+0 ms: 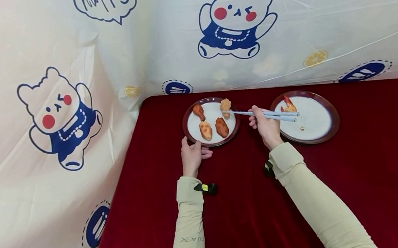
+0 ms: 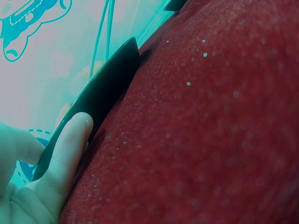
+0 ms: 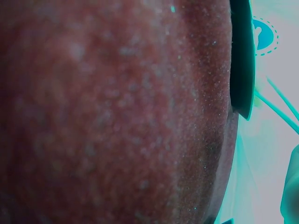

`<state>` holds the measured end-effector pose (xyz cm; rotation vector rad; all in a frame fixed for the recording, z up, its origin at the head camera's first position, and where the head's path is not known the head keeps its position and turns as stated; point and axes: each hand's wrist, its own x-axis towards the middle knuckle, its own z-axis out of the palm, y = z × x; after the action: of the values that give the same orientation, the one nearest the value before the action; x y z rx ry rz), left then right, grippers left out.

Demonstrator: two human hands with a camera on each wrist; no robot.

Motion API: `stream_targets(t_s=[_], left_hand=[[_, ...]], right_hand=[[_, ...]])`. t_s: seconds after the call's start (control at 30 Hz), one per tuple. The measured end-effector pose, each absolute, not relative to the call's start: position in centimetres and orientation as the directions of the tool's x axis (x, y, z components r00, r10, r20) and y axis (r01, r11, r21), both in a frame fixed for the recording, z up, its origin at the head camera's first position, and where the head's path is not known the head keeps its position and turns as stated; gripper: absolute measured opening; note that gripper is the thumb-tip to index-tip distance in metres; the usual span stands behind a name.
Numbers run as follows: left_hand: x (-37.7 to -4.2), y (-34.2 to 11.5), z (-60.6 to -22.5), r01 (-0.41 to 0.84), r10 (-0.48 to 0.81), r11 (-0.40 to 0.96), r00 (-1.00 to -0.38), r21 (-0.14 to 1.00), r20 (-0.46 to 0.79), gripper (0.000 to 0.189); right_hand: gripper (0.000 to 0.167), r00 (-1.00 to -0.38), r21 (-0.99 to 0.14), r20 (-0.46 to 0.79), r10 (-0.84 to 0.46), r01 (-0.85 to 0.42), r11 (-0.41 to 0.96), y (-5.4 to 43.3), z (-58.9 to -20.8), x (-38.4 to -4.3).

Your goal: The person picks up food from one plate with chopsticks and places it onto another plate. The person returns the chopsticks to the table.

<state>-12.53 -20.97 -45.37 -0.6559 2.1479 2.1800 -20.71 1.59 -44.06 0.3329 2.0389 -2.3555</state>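
My left hand (image 1: 192, 157) holds the near rim of the left plate (image 1: 212, 109), white with a brown border; the left wrist view shows the thumb (image 2: 70, 144) against its dark outer side. On this plate lie a fried drumstick (image 1: 199, 111), a yellowish browned piece (image 1: 206, 131), a dark brown fried piece (image 1: 222, 127) and a light golden fried piece (image 1: 225, 105). Pale blue chopsticks (image 1: 278, 114) are gripped in my right hand (image 1: 265, 127), between the two plates. Their tips overlap the light golden piece.
To the right stands a similar, larger-looking plate (image 1: 312, 112) with a red-tailed shrimp piece (image 1: 289, 105) and a small crumb (image 1: 302, 128). Both plates rest on a dark red cloth (image 1: 243, 200). A white printed curtain (image 1: 175, 33) hangs behind and along the left side.
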Motion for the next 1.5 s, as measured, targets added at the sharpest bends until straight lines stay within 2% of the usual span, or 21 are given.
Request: stream_targets(t_s=[0.17,0.4,0.57,0.87,1.23,1.37,1.5], left_hand=[[-12.5,-20.8,-45.2,-0.305,-0.28,-0.051,-0.91,0.951,-0.307,0.066],[-12.6,-20.8,-45.5,-0.312,-0.28,-0.04,-0.908,0.949,-0.311,0.066],[-13.2,-21.1,-47.4,-0.308,-0.28,-0.065,-0.907,0.949,-0.314,0.068],[-13.5,-21.0,-48.6,-0.284,-0.314,-0.052,-0.906,0.958,-0.285,0.068],[-13.5,-21.0,-48.4,-0.26,-0.336,-0.045,-0.905,0.965,-0.26,0.067],[-13.5,-20.9,-48.4,-0.26,-0.337,-0.044,-0.905,0.965,-0.26,0.066],[-13.5,-21.0,-48.5,-0.262,-0.339,-0.041,-0.904,0.964,-0.26,0.066]], right_hand=[[0.037,-0.976,-0.973,-0.175,0.132,0.151,-0.174,1.8,-44.1,-20.6],[0.043,-0.973,-0.97,-0.186,0.137,0.159,-0.186,2.0,-44.3,-20.4],[0.044,-0.971,-0.963,-0.192,0.143,0.159,-0.216,2.2,-44.3,-20.2],[0.023,-0.973,-0.957,-0.175,0.149,0.132,-0.258,2.5,-44.2,-20.1],[0.035,-0.975,-0.947,-0.167,0.149,0.116,-0.3,2.8,-43.2,-19.6],[0.027,-0.975,-0.941,-0.16,0.153,0.104,-0.321,3.2,-42.7,-19.4],[0.029,-0.976,-0.934,-0.137,0.169,0.07,-0.349,3.8,-42.5,-19.3]])
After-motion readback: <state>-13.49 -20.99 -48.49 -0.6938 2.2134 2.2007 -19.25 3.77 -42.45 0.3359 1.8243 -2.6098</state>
